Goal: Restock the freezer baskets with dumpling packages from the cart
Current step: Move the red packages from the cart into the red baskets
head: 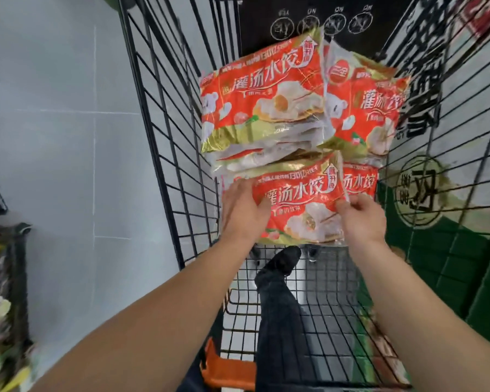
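Front pack (297, 205) lies flat, long axis 9–3, print upright — inside the cart (164, 154). Left hand (242, 210) flat on its 9 o'clock edge, fingers straight; right hand (361, 217) pinches the 3 o'clock edge. More packs (262, 97) stacked at 12.

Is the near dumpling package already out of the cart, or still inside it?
Still inside. The near dumpling package lies within the cart walls; the left hand rests on it, and the right hand pinches its edge.
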`<state>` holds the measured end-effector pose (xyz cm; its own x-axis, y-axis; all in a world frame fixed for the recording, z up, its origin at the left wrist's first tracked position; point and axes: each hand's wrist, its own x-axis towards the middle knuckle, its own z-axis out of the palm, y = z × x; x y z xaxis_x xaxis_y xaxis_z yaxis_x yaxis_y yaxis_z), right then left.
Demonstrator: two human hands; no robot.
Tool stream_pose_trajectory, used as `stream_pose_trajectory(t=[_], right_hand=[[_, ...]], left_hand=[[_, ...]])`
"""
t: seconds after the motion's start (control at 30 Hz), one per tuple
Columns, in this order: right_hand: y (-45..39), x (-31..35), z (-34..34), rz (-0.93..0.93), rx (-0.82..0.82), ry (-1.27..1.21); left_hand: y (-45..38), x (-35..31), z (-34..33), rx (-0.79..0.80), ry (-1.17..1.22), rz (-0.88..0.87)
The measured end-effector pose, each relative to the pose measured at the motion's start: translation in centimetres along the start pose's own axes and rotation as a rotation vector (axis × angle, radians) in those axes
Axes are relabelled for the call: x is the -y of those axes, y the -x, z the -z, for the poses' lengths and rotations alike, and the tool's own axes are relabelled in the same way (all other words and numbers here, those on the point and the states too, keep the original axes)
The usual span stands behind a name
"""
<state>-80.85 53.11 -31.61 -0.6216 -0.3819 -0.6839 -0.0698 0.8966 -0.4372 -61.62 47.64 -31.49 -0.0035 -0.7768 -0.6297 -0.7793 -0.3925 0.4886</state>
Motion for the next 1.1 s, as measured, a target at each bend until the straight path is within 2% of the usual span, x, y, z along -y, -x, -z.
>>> stream_pose_trajectory(t=[0.1,0.17,0.23,0.3,0.4,0.63,0.77,0.87,1.1], right_hand=[[-0.2,-2.4,1.9,-0.097,-0.049,-0.026],[-0.8,-3.6,2.1,-0.177,-0.015,-0.091],[-1.4,-4.3,1.8,-0.211,0.016,-0.163],[-1.6,-4.8,1.3,-0.204,0.034,-0.213],[-1.1,-4.7,1.8,-0.198,0.013,-0.277],[5.5,-3.3,6.4,-0.105,-0.017,-0.348],[10.4,-2.8,9.9,-0.099,-0.034,-0.414],[14.9,-2.2,12.6,-0.098,-0.077,-0.531],[25.0,-3.5,15.2,-0.103,-0.227,-0.850]], left_hand=[[-0.4,0.2,-0.4,-0.069,0.102,0.210],[-0.9,0.5,-0.6,-0.024,0.165,0.381],[-1.1,1.2,-1.3,0.052,0.276,0.458],[-0.9,1.8,-1.7,0.034,0.352,0.474],[-0.5,1.7,-1.5,-0.043,0.411,0.449],[5.1,-2.2,2.2,-0.094,0.340,0.263],[8.6,-4.2,5.7,-0.014,0.456,0.196],[11.3,-5.8,8.7,0.068,0.537,0.081],[17.0,-7.7,13.4,0.221,0.501,-0.155]])
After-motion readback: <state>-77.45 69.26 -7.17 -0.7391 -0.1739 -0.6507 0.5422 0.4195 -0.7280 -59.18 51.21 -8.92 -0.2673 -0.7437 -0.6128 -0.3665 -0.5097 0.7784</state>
